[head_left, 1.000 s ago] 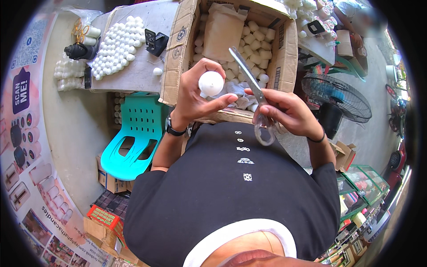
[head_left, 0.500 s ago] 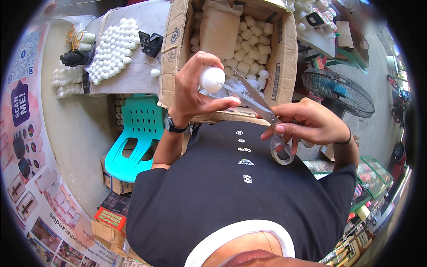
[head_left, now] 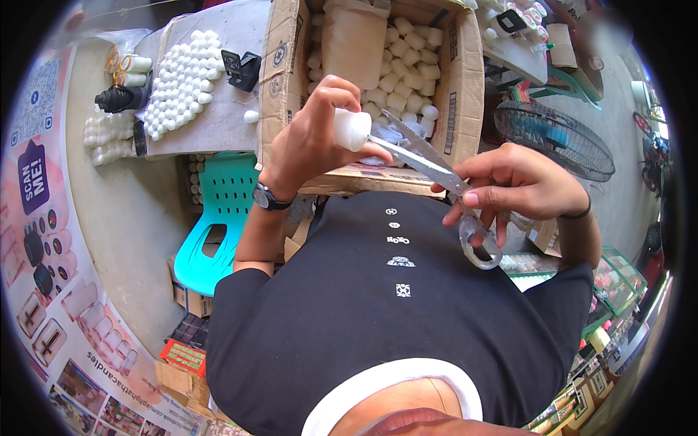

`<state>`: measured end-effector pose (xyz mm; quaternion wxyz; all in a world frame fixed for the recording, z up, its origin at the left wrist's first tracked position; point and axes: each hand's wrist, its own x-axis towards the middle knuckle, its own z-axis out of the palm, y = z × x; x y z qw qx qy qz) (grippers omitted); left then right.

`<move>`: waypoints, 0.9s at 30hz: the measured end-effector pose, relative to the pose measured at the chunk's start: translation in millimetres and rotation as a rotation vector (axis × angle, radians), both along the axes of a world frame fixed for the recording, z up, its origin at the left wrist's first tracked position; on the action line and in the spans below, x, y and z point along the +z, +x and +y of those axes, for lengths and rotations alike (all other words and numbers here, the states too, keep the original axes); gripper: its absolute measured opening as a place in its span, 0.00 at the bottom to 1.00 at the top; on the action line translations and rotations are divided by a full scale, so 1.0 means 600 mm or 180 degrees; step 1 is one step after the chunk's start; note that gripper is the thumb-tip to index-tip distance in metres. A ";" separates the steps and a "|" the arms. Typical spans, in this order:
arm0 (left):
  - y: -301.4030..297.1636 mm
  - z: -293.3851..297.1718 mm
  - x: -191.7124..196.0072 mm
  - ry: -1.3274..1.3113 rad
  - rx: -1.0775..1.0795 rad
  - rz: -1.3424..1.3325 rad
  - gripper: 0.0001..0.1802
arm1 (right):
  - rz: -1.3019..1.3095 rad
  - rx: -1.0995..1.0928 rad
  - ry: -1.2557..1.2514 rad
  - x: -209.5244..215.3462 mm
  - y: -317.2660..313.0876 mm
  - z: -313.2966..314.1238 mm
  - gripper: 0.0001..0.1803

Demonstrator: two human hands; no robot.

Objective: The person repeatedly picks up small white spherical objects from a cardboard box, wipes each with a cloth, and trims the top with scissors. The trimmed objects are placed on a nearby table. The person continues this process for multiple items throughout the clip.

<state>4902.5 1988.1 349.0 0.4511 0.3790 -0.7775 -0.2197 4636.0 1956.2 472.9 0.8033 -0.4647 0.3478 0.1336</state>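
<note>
A short white candle (head_left: 352, 130) is gripped between the thumb and fingers of my left hand (head_left: 309, 142), above the near edge of an open cardboard box (head_left: 462, 109). My right hand (head_left: 527, 185) is closed round a pair of scissors (head_left: 434, 173), with fingers at the clear handles. The blades stand apart and point left. One blade tip reaches the end of the candle that faces my right hand; any wick there is too small to make out. Behind my hands, the box holds many loose white candles (head_left: 413, 69) and a pale paper-like packet (head_left: 354, 43).
A grey table (head_left: 229, 131) at the left bears rows of white candles (head_left: 182, 87) and a small black device (head_left: 241, 71). Below it stands a turquoise plastic chair (head_left: 218, 218). A black fan (head_left: 556, 142) is at the right, under another table (head_left: 520, 54) with candles.
The candle has turned so its side shows more, and it has shifted slightly right. My right hand and the scissors have moved a little right. The blades remain apart.
</note>
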 end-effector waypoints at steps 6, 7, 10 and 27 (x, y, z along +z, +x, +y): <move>0.002 0.005 -0.007 0.0380 -0.0201 -0.0519 0.27 | 0.0267 0.0510 -0.1232 0.003 -0.005 -0.010 0.15; 0.002 0.004 -0.004 0.0314 -0.0232 -0.0612 0.26 | 0.0270 0.0586 -0.1379 0.004 -0.005 -0.013 0.15; 0.000 0.002 0.004 0.0261 -0.0303 -0.0763 0.24 | 0.0454 0.0734 -0.1707 0.007 -0.009 -0.020 0.14; 0.021 0.013 -0.012 0.3050 -0.1602 0.1403 0.43 | 0.1242 0.2246 -0.6780 0.000 -0.009 0.013 0.28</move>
